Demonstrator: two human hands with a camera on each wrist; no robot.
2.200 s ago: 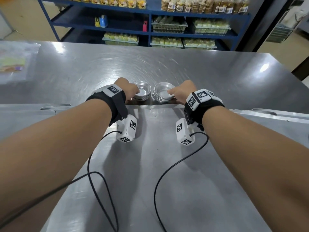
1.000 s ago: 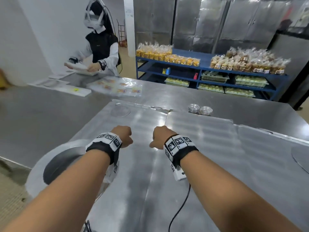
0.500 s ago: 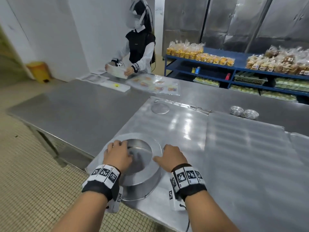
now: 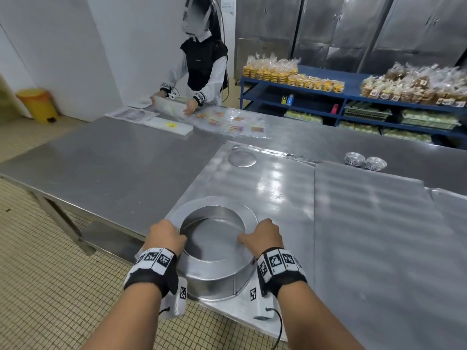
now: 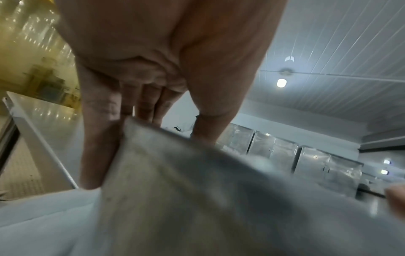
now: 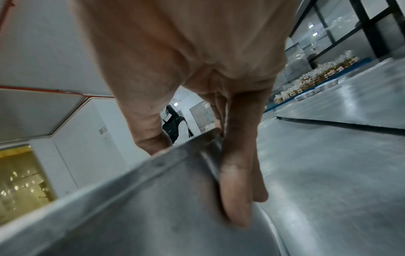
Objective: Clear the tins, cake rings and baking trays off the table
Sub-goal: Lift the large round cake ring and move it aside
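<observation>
The cake ring (image 4: 214,251) was a wide, round band of dull silver metal with straight walls and a vertical seam on its near right side, its open mouth facing straight up; being round, it had no long axis to speak of. It stood at the near left corner of the steel table (image 4: 121,168), on a flat baking tray (image 4: 273,188), with a pale metal disc showing as a crescent round its far side. The left hand (image 4: 165,237) clamped the ring's left rim, thumb hooked inside and fingers (image 5: 98,150) running down the outer wall. The right hand (image 4: 264,236) gripped the right rim the same way, thumb (image 6: 149,133) over the edge and fingers down the outside. Both forearms reached forward, roughly parallel, wrists bent down. Whether the ring was lifted clear of the tray, I could not tell. Far to the right, two stacks of small tart tins (image 4: 365,160) sat just beside each other on the table.
</observation>
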